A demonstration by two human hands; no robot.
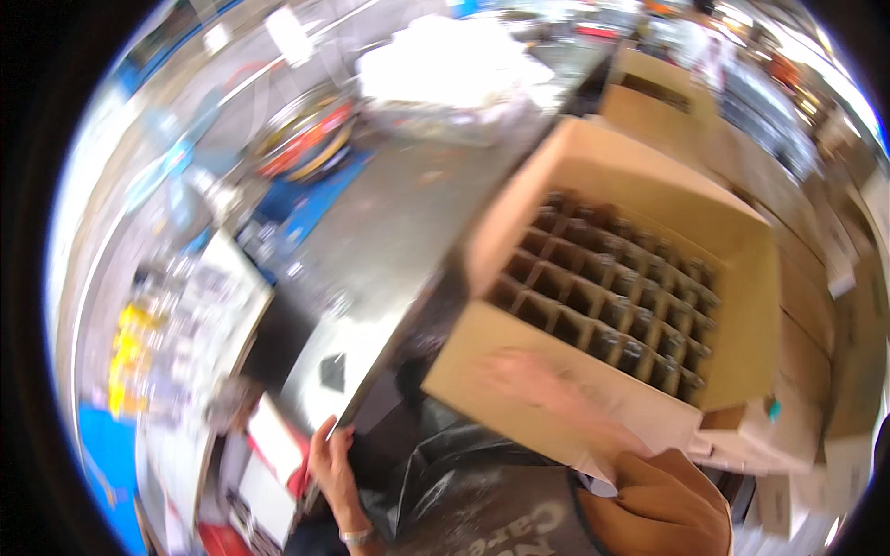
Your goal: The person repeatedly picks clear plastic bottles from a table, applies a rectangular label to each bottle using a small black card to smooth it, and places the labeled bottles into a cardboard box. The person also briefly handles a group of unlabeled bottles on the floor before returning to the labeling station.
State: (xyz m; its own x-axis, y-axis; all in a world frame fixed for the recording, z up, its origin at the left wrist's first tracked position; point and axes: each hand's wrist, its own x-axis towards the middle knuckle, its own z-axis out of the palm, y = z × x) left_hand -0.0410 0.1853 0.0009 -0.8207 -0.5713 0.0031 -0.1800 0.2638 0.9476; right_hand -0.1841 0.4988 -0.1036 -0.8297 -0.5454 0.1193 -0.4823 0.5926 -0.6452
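Observation:
A large open cardboard box [742, 361] stands to my right with its flaps up. Inside, a cardboard divider [556, 278] forms a grid; bottles [640, 320] fill many of its cells, and several cells toward the left look bare. My right hand [533, 380] is over the box's near flap [473, 361], smeared by motion, so its fingers cannot be made out. Low on the left, by the edge of the metal table, my left hand [334, 463] has its fingers apart and holds nothing.
A dark square piece [333, 372] lies on the metal table [408, 204]. Behind it are a stack of round dishes or rings [306, 134] and a white pile [445, 65]. Clear and yellow items [139, 343] crowd a left shelf. Another open carton [649, 102] stands beyond the box.

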